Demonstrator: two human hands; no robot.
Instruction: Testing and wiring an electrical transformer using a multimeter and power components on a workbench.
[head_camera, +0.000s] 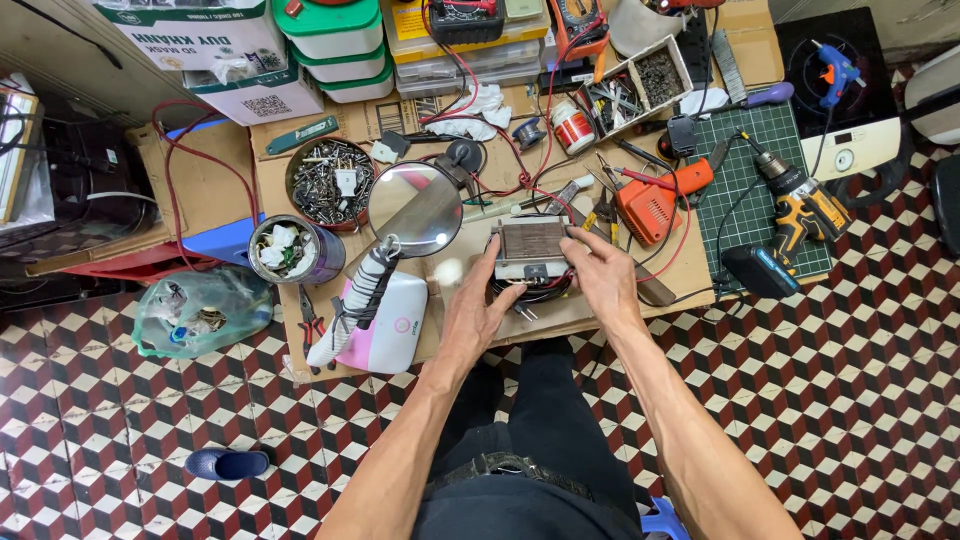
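Note:
A small metal transformer-like block (531, 250) with brown laminated top and black wires under it sits on the cardboard-covered low table (300, 200). My left hand (478, 308) grips its left side, fingers curled around the lower edge. My right hand (600, 278) holds its right side, thumb on the top corner. A round magnifying lens (415, 209) on a wrapped white stand (352, 305) stands just left of my left hand.
A round tin of screws (330, 182) and a tin of scraps (294, 250) sit at left. An orange power tool (655, 203), a yellow drill (803, 208) on a green cutting mat (770, 140), pliers (311, 322) and red wires lie about. Boxes line the back edge.

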